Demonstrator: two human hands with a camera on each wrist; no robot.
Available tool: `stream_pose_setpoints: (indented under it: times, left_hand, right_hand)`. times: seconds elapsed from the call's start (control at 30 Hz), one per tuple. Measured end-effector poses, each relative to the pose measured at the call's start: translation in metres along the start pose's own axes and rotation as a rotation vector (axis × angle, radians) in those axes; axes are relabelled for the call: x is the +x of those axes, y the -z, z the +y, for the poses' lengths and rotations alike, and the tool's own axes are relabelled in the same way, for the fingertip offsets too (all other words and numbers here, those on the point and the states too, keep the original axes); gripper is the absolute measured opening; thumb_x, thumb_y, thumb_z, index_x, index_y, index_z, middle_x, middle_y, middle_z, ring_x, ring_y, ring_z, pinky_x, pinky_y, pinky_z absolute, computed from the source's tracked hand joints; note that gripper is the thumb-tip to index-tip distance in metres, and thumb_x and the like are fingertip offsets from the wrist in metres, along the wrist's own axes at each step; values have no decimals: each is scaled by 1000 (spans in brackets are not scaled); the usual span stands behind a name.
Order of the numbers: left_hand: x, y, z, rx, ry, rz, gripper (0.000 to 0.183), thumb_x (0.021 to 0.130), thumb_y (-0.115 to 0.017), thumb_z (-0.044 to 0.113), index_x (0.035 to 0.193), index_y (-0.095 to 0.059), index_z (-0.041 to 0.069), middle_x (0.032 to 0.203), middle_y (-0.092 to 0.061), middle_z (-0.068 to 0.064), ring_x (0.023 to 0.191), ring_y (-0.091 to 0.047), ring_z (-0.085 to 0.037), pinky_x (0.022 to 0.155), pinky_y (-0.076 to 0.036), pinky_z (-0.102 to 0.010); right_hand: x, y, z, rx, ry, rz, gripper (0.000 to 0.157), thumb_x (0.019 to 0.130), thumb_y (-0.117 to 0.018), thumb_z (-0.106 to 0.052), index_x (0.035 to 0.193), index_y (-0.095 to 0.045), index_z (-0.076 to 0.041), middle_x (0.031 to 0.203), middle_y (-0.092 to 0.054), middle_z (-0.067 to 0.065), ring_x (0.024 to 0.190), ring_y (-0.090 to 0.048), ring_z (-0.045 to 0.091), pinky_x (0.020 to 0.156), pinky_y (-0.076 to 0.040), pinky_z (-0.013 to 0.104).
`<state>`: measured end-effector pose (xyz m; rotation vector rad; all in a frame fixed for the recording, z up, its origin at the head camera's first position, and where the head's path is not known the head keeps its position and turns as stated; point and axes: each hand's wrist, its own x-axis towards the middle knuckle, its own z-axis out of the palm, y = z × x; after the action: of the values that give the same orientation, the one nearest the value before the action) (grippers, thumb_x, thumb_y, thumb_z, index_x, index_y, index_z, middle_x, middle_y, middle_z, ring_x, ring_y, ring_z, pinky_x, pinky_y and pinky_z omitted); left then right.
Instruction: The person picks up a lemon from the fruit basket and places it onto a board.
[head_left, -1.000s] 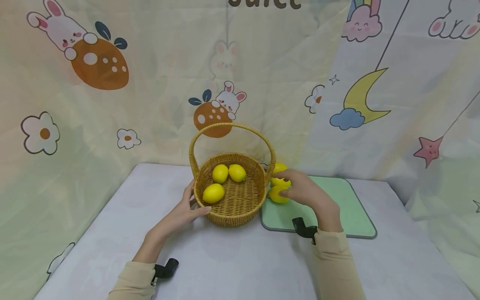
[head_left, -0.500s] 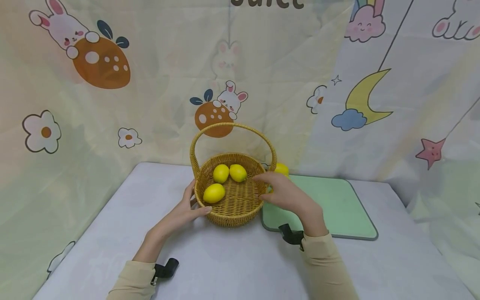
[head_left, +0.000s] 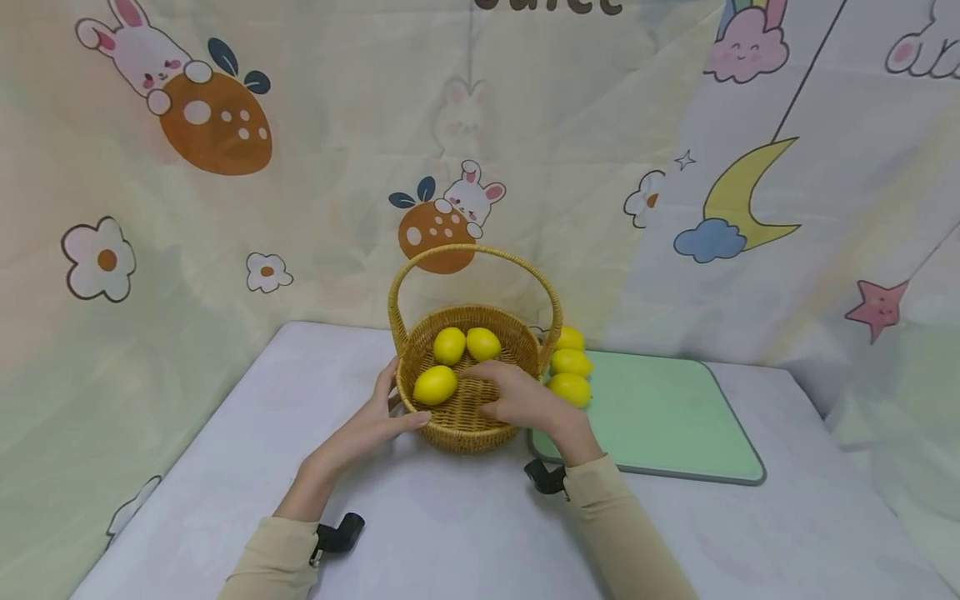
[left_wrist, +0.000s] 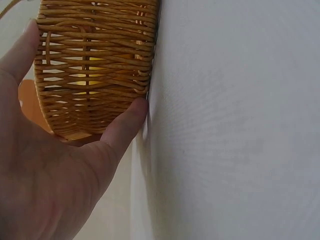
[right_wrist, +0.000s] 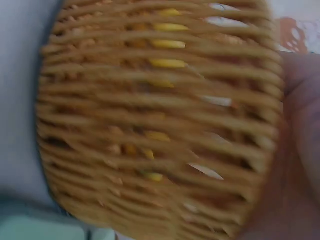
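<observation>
In the head view a wicker basket (head_left: 468, 442) with a tall handle stands mid-table. Inside lie three lemons: one at the front left (head_left: 435, 386), two farther back. My left hand (head_left: 371, 429) presses the basket's left side, its thumb along the front rim; the left wrist view shows the fingers spread on the woven wall. Over the basket's right rim reaches my right hand (head_left: 525, 402), its thumb and forefinger parted near the front-left lemon, with nothing seen between them. In the right wrist view the basket wall hides most of this hand.
A green cutting board (head_left: 667, 417) with a grey edge lies right of the basket. Three more lemons (head_left: 570, 389) stand in a row by its left edge, close to the basket. A printed cloth (head_left: 330, 183) hangs behind the white table (head_left: 450, 533).
My right hand has moved left from the lemons beside the basket, over the rim and into the basket. Those lemons now show fully. My left hand stays on the basket.
</observation>
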<state>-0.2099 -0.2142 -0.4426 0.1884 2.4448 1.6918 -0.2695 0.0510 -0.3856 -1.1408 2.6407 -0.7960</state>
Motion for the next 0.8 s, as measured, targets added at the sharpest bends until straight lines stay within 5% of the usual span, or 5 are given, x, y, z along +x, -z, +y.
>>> stream_pose_setpoints:
  times: [0.37,0.8]
  left_hand:
    - [1,0,2,6,19,4,106,88,-72,45,154,12,46,168,11,2,154,-11,-42,119,-17,-68]
    - [-1,-1,4,16,19,7,107,88,-72,45,153,13,47,168,11,3,154,-11,-42,118,-18,-69]
  right_hand:
    - [26,-24,-9,-86,9,28,64,88,-67,-4,147,-49,-21,155,-43,4,141,-44,24,113,-43,46]
    - [28,-26,-14,-154,10,-28,65,89,-67,-5,147,-48,-27,155,-42,1,140,-45,23,114,-41,46]
